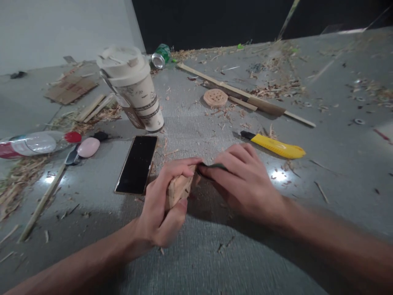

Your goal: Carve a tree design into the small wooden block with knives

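Note:
My left hand (pixel 164 205) is wrapped round a small light wooden block (pixel 177 189) just above the grey floor. My right hand (pixel 242 180) pinches a dark thin piece, perhaps sandpaper (pixel 211 167), and presses it against the block's upper right edge. The two hands meet at the block, in the lower middle of the view.
A black phone (pixel 137 164) lies left of the hands, a lidded paper cup (pixel 135 88) behind it. A yellow utility knife (pixel 276 146), a round perforated wooden disc (pixel 215 98), long wooden sticks (pixel 245 96), a green can (pixel 160 56), a plastic bottle (pixel 37 143) and wood shavings lie about.

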Demonstrator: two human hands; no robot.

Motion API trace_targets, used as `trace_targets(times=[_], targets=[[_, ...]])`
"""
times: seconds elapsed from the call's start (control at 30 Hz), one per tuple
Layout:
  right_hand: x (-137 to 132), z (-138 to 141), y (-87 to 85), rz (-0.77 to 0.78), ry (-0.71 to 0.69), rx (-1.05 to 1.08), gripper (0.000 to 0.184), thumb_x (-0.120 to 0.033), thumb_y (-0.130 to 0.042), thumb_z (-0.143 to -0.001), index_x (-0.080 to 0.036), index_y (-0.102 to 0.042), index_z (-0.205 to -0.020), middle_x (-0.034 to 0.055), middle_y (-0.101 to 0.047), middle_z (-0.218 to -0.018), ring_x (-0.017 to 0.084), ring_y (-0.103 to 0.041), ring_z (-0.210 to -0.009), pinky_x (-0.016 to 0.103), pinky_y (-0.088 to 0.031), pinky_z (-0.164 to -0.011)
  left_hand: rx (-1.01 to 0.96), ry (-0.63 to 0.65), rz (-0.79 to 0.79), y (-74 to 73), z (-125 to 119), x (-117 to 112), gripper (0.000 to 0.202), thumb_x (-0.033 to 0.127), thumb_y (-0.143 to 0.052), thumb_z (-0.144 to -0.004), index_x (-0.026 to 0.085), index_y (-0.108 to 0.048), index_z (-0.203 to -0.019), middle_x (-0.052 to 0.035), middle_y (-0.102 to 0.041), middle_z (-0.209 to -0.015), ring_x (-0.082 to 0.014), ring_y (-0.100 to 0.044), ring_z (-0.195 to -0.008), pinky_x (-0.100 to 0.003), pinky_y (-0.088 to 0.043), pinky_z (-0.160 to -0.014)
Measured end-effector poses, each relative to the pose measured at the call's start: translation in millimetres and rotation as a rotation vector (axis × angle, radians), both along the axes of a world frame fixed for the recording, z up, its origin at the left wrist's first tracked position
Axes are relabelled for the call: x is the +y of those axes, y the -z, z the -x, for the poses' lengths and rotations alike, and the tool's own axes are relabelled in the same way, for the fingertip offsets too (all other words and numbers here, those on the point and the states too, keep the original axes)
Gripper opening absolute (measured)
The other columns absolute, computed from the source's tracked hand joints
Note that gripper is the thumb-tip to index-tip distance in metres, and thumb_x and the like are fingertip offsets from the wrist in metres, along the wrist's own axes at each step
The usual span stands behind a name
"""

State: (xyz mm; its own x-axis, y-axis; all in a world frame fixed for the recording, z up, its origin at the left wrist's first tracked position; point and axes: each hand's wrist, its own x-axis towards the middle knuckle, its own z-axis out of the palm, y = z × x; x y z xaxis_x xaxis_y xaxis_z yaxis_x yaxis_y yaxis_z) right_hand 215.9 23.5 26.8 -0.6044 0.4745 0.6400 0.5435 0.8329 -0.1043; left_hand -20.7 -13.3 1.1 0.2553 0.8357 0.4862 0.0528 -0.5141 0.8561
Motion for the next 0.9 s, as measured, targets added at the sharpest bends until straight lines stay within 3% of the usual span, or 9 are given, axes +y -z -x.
trace_targets(times=[0.1, 0.23, 0.33, 0.47, 0.57, 0.7, 0.83, 0.9], targets=[[-1.1, 0.9, 0.0, 0.044, -0.089, -0.013, 0.038, -0.017, -0.052, -0.122, -0.022, -0.081, -0.098, 0.0022, -0.072, -0.09, 0.021, -0.057, -0.089, 0.04, -0.045, -0.086, -0.003, 0.001, -0.007, -0.1, -0.6, -0.1, 0.051, 0.012, -0.066, -0.091, 0.025, -0.068, -0.141, -0.0128, -0.078, -0.157, -0.0379, -0.074, -0.147, -0.065, -0.061, -0.127], [0.1, 1.3, -0.6, -0.003, -0.027, 0.005, 0.027, -0.021, -0.057, -0.122, -0.023, -0.082, -0.111, 0.0009, -0.072, -0.088, 0.021, -0.057, -0.09, 0.039, -0.044, -0.085, -0.009, -0.014, 0.005, -0.2, -1.8, 0.0, 0.051, 0.01, -0.065, -0.092, 0.025, -0.068, -0.141, -0.0122, -0.077, -0.158, -0.0362, -0.073, -0.148, -0.061, -0.062, -0.126], [0.5, 1.9, -1.4, 0.021, -0.077, -0.009, 0.046, -0.02, -0.043, -0.126, -0.021, -0.08, -0.098, 0.0014, -0.07, -0.085, 0.021, -0.055, -0.087, 0.039, -0.045, -0.087, -0.012, 0.013, -0.017, 0.3, -1.4, 0.1, 0.051, 0.012, -0.065, -0.093, 0.024, -0.068, -0.142, -0.0131, -0.077, -0.158, -0.0364, -0.073, -0.148, -0.062, -0.06, -0.127], [-0.6, 3.2, -1.5, -0.022, -0.044, 0.009, 0.032, -0.02, -0.054, -0.123, -0.016, -0.083, -0.108, 0.0025, -0.073, -0.087, 0.022, -0.054, -0.089, 0.04, -0.044, -0.086, -0.012, 0.01, -0.007, 1.1, 0.1, 0.8, 0.052, 0.01, -0.065, -0.092, 0.023, -0.067, -0.143, -0.014, -0.076, -0.16, -0.0352, -0.072, -0.148, -0.057, -0.062, -0.124], [-1.5, 4.1, -0.9, 0.016, -0.088, 0.016, 0.045, -0.019, -0.044, -0.125, -0.016, -0.081, -0.1, 0.003, -0.073, -0.088, 0.021, -0.054, -0.089, 0.04, -0.045, -0.088, -0.004, 0.037, -0.04, 1.1, 0.8, 1.2, 0.056, 0.008, -0.065, -0.09, 0.023, -0.068, -0.144, -0.0132, -0.076, -0.16, -0.0332, -0.072, -0.15, -0.054, -0.06, -0.128], [-1.1, 3.4, -0.9, -0.015, -0.052, 0.007, 0.031, -0.018, -0.056, -0.122, -0.015, -0.083, -0.108, 0.0028, -0.072, -0.088, 0.022, -0.053, -0.09, 0.041, -0.043, -0.087, -0.015, 0.013, 0.004, 0.2, 0.1, 0.4, 0.056, 0.007, -0.063, -0.09, 0.024, -0.068, -0.144, -0.0121, -0.076, -0.16, -0.0323, -0.073, -0.148, -0.047, -0.071, -0.108], [-0.9, 2.1, -1.2, 0.012, -0.095, 0.003, 0.042, -0.019, -0.047, -0.124, -0.015, -0.083, -0.103, 0.0035, -0.073, -0.088, 0.022, -0.052, -0.089, 0.041, -0.043, -0.088, 0.008, 0.021, -0.04, -0.5, -0.1, 0.5, 0.057, 0.007, -0.064, -0.088, 0.024, -0.068, -0.143, -0.0118, -0.077, -0.158, -0.0334, -0.074, -0.149, -0.055, -0.062, -0.126], [-0.4, 1.3, -0.9, -0.001, -0.086, 0.001, 0.04, -0.019, -0.048, -0.124, -0.016, -0.083, -0.105, 0.0028, -0.072, -0.087, 0.022, -0.053, -0.088, 0.041, -0.043, -0.087, 0.007, 0.011, -0.042, -0.6, 0.1, 0.7, 0.057, 0.008, -0.064, -0.088, 0.023, -0.068, -0.143, -0.0121, -0.077, -0.158, -0.0337, -0.074, -0.148, -0.054, -0.064, -0.124]])
